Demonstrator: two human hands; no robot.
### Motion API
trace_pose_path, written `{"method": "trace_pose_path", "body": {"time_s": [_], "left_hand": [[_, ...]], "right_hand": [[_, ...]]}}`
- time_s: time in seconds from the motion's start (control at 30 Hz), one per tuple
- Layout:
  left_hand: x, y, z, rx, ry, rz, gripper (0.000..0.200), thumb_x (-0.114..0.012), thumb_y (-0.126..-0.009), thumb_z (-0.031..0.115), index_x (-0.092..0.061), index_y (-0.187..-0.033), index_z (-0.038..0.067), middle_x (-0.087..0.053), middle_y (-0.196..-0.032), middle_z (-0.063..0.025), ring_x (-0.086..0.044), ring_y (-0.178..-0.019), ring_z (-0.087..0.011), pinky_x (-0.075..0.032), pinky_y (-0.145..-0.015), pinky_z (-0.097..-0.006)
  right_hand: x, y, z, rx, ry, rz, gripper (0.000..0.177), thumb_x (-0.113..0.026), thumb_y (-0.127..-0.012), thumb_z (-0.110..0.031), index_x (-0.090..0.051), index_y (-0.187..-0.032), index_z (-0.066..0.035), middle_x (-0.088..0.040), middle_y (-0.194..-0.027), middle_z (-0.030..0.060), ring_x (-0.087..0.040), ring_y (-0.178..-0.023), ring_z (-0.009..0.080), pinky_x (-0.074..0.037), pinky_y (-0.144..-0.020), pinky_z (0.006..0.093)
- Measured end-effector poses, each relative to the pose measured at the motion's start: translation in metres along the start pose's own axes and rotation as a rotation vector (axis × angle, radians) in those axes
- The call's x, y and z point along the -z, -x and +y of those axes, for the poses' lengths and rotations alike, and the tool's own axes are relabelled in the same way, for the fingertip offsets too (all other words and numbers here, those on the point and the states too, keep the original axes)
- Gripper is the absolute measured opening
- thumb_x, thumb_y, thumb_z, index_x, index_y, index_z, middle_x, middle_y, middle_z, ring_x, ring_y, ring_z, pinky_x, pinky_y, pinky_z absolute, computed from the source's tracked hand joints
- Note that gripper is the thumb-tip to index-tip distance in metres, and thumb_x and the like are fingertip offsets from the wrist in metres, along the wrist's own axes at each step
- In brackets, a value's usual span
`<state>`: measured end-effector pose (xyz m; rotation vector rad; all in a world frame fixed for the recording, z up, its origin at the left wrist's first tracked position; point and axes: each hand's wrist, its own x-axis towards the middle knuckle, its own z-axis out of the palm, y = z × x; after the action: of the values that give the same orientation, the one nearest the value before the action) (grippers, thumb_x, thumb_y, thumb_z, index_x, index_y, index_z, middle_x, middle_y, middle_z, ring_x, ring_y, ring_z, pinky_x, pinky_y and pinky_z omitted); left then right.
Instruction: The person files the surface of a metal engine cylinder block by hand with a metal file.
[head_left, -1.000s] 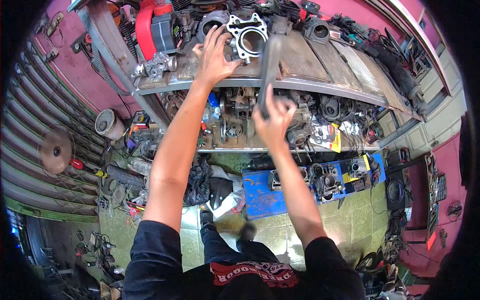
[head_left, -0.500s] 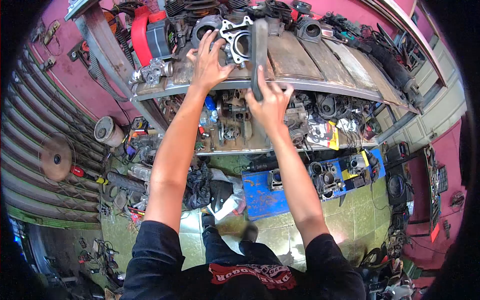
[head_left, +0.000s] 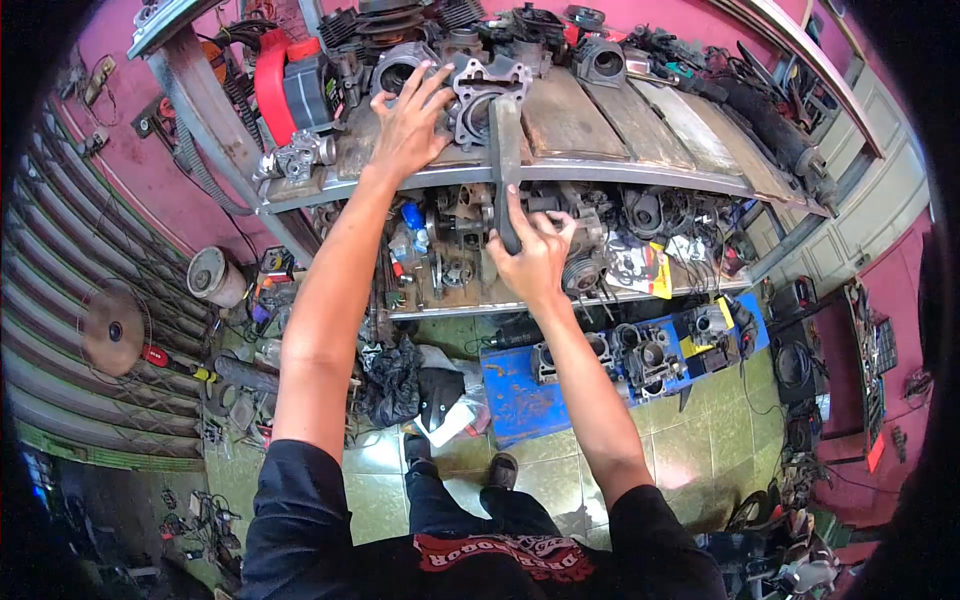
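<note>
An engine cylinder block (head_left: 468, 124) with a wide round bore rests near the front edge of the wooden bench top. At its left side is my left hand (head_left: 408, 130), its fingers spread and the fingertips right at the metal. My right hand (head_left: 535, 258) grips the near end of a long, flat grey bar (head_left: 507, 150), which looks like a sharpening stone. The index finger lies stretched along the bar. Its far end overlaps the block's bore face, covering part of the opening, while its near end reaches past the bench edge.
The bench top (head_left: 575, 125) has a metal front rail (head_left: 640, 178). Other engine parts line its back, beside a red and black bottle (head_left: 300, 85). A carburettor-like part (head_left: 297, 157) sits at the left corner. Below are a cluttered shelf and a blue board (head_left: 520, 400) bearing more cylinders.
My right hand has drawn the grey bar down toward me across the block. The block now appears tipped differently, showing more of its far side. My left hand stays beside it.
</note>
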<state>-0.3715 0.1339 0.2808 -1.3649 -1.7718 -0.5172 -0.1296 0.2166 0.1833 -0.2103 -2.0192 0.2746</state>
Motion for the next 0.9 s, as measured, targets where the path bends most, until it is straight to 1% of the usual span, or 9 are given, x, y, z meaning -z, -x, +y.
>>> {"method": "trace_pose_path", "body": {"time_s": [0.13,0.3,0.43,0.53,0.57,0.6,0.67,0.7,0.9], "left_hand": [[0.006,-0.001,0.005,0.065,0.130,-0.014,0.064,-0.082,-0.068,0.013,-0.056,-0.126,0.017,-0.040,-0.163,0.0055,-0.033,-0.153,-0.0211,-0.028,-0.102,-0.0539],[0.024,-0.007,-0.010,0.109,0.335,-0.093,0.078,-0.077,-0.081,0.036,-0.042,-0.149,0.018,-0.055,-0.144,-0.0084,-0.048,-0.139,-0.0241,-0.027,-0.103,-0.0503],[0.018,-0.049,-0.016,0.299,0.488,-0.141,0.073,-0.069,-0.091,0.056,-0.047,-0.149,0.018,-0.062,-0.132,-0.0103,-0.055,-0.129,-0.0278,-0.028,-0.104,-0.0513],[-0.001,-0.071,-0.027,0.300,0.208,-0.252,0.070,-0.067,-0.090,0.059,-0.054,-0.144,0.017,-0.065,-0.126,-0.0139,-0.055,-0.130,-0.0299,-0.031,-0.107,-0.0541],[-0.009,-0.077,-0.034,0.255,0.259,-0.195,0.071,-0.073,-0.088,0.058,-0.060,-0.138,0.010,-0.066,-0.124,-0.0184,-0.062,-0.121,-0.0296,-0.045,-0.101,-0.0496],[-0.004,-0.079,-0.032,0.256,0.261,-0.196,0.071,-0.073,-0.088,0.058,-0.060,-0.138,0.010,-0.066,-0.124,-0.0184,-0.062,-0.121,-0.0296,-0.045,-0.101,-0.0496],[0.004,-0.088,-0.027,0.508,0.747,-0.359,0.076,-0.079,-0.084,0.054,-0.061,-0.135,0.000,-0.066,-0.125,-0.0203,-0.071,-0.103,-0.0254,-0.056,-0.085,-0.0394],[0.002,-0.090,-0.025,0.528,0.715,-0.321,0.079,-0.085,-0.080,0.050,-0.063,-0.129,-0.007,-0.070,-0.120,-0.0198,-0.073,-0.087,-0.0203,-0.057,-0.071,-0.0345],[0.008,-0.094,-0.028,0.546,0.590,-0.485,0.089,-0.086,-0.074,0.056,-0.065,-0.133,-0.007,-0.070,-0.125,-0.0217,-0.068,-0.112,-0.0256,-0.051,-0.099,-0.0362]], "right_hand": [[-0.005,0.000,-0.003,0.037,0.013,0.014,0.072,-0.078,-0.075,-0.021,-0.061,-0.144,-0.009,-0.067,-0.073,0.0070,-0.064,-0.074,0.0218,-0.039,-0.099,0.0449],[-0.002,0.000,0.002,-0.001,0.029,-0.063,0.072,-0.078,-0.075,-0.023,-0.061,-0.144,-0.009,-0.068,-0.073,0.0075,-0.065,-0.075,0.0221,-0.038,-0.099,0.0450],[-0.013,0.002,0.006,0.025,0.000,-0.019,0.076,-0.078,-0.073,-0.025,-0.060,-0.146,-0.011,-0.063,-0.066,0.0053,-0.063,-0.075,0.0221,-0.036,-0.098,0.0499],[-0.013,0.000,0.006,0.026,-0.003,-0.014,0.076,-0.079,-0.072,-0.026,-0.061,-0.145,-0.011,-0.063,-0.067,0.0064,-0.063,-0.075,0.0227,-0.036,-0.098,0.0500],[-0.011,0.000,0.006,0.022,0.000,-0.017,0.076,-0.079,-0.072,-0.027,-0.061,-0.144,-0.011,-0.064,-0.067,0.0069,-0.063,-0.075,0.0231,-0.036,-0.098,0.0499],[-0.009,0.000,0.006,0.022,0.002,-0.019,0.076,-0.079,-0.072,-0.027,-0.061,-0.144,-0.011,-0.064,-0.067,0.0069,-0.063,-0.075,0.0231,-0.036,-0.098,0.0499],[-0.005,-0.001,0.007,0.036,0.044,-0.051,0.074,-0.078,-0.074,-0.025,-0.061,-0.145,-0.010,-0.071,-0.078,0.0086,-0.066,-0.077,0.0223,-0.038,-0.097,0.0459],[-0.004,-0.002,0.008,0.035,0.049,-0.049,0.074,-0.078,-0.074,-0.025,-0.061,-0.145,-0.010,-0.071,-0.078,0.0086,-0.066,-0.077,0.0223,-0.038,-0.097,0.0459],[0.010,-0.001,0.011,0.037,0.010,-0.080,0.073,-0.077,-0.076,-0.023,-0.059,-0.145,-0.009,-0.074,-0.082,0.0070,-0.066,-0.084,0.0228,-0.037,-0.100,0.0476]]}}
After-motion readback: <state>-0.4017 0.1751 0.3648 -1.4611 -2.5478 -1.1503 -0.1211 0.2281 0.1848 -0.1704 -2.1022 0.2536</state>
